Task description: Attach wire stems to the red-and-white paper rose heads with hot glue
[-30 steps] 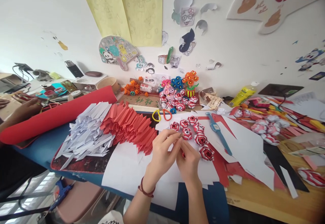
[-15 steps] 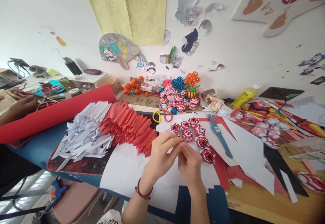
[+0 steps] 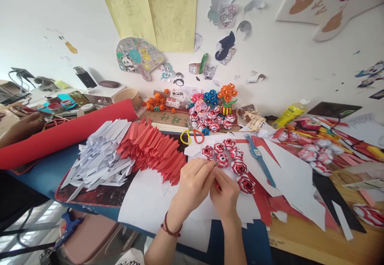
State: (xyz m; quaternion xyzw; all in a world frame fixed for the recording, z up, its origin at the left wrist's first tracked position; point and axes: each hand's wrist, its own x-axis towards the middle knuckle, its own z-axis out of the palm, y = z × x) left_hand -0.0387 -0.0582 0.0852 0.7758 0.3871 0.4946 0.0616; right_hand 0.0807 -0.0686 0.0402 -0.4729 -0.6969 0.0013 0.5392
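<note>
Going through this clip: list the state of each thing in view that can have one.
Left hand: fingertips pinched together
Right hand: curled on a small red piece, mostly hidden
White strips: loosely heaped
Red strips: piled, overlapping
Red roll: rolled up
Scissors: blades partly hidden; open or shut unclear
Watch: strap unfastened, laid out
Yellow bottle: capped
Red-and-white flowers: assembled

Paper roses [image 3: 239,167]: red layered with white
Loose slips [image 3: 103,155]: white throughout
Neighbouring slips [image 3: 153,149]: solid red
Long roll [image 3: 72,133]: red again, unpatterned
Scissor handles [image 3: 183,137]: one yellow, one orange-red
Watch [image 3: 266,171]: blue along the strap
Flowerpot [image 3: 226,109]: bold red-and-yellow stripes!
</note>
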